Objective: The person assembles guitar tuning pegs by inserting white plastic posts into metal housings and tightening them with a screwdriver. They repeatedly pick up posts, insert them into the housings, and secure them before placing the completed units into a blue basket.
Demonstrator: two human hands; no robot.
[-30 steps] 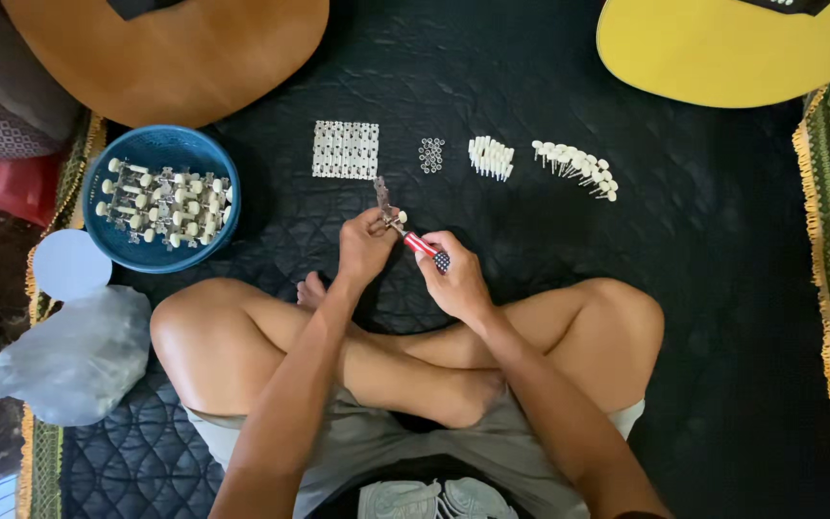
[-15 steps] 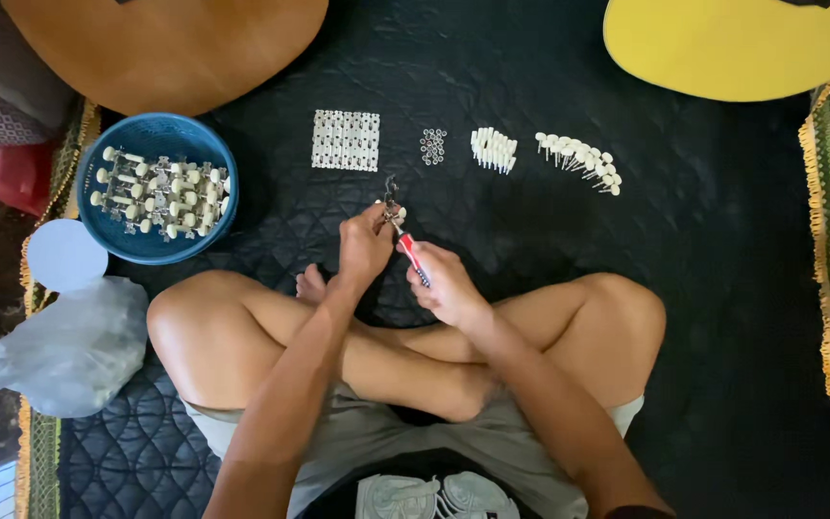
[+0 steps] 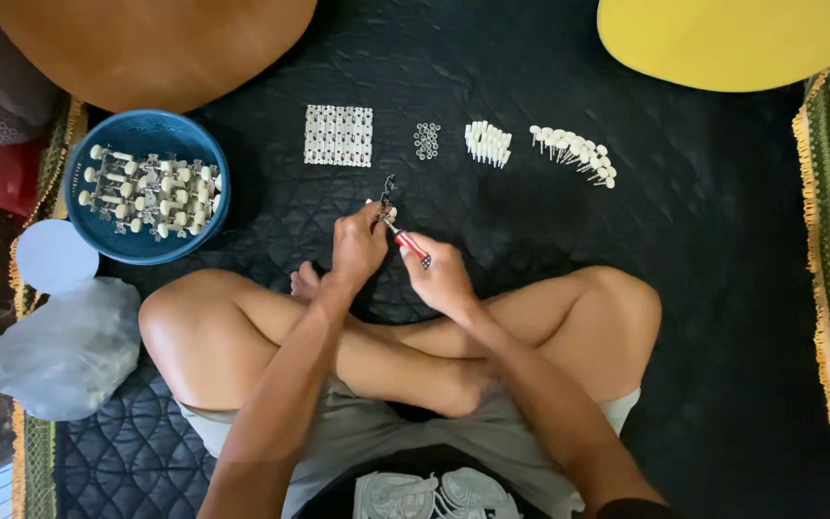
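Gripping small metal tuner part (image 3: 388, 192), mostly hidden: left hand (image 3: 358, 248) | right hand (image 3: 442, 279) closed on red-handled screwdriver (image 3: 407, 241), tip obscured

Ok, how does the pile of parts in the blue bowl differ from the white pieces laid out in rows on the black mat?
The parts in the blue bowl lie jumbled on one another; the white pieces on the mat are sorted into separate neat groups. The bowl parts are larger assemblies, metal frames with cream knobs; the mat pieces are small single items. The bowl sits at the person's left, the mat pieces straight ahead of the hands. Both share pale cream-white colouring.
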